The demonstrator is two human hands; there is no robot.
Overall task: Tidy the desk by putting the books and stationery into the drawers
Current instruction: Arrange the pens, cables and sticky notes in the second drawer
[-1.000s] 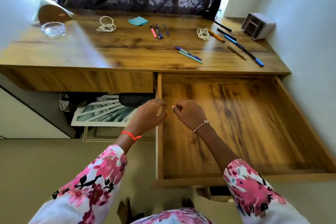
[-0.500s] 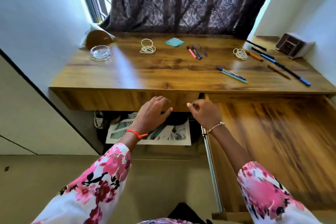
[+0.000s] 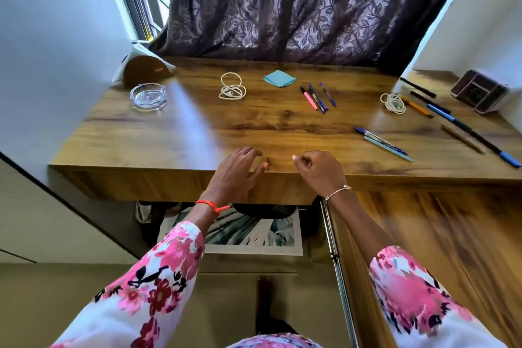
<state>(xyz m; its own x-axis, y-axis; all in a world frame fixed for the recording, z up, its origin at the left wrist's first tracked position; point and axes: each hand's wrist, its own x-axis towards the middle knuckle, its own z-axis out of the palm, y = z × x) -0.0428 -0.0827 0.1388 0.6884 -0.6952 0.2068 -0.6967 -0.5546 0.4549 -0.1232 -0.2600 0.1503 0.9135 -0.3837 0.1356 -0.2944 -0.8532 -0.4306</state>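
My left hand [image 3: 236, 174] rests with relaxed fingers over the front edge of the wooden desk [image 3: 175, 133]. Just right of it, my right hand [image 3: 319, 171] hovers with curled fingers and holds nothing. Beyond them lie a pink pen and purple pens [image 3: 316, 97], blue sticky notes [image 3: 279, 78], two pens [image 3: 381, 144] side by side, and several more pens [image 3: 440, 113] at the far right. The right drawer [image 3: 452, 234] is pulled out and its visible wooden bottom is bare. The left drawer front [image 3: 135, 186] is closed.
A glass ashtray [image 3: 148, 94] and a round wooden object [image 3: 147, 70] sit at the back left. Two coiled white cords [image 3: 231, 90] [image 3: 393, 103] lie on the desk. A grey organiser [image 3: 480, 90] stands at the far right. A leaf-print picture [image 3: 248, 234] lies under the desk.
Both hands have risen from the open drawer's left edge up to the desk's front edge. The view has tilted up and shifted left.
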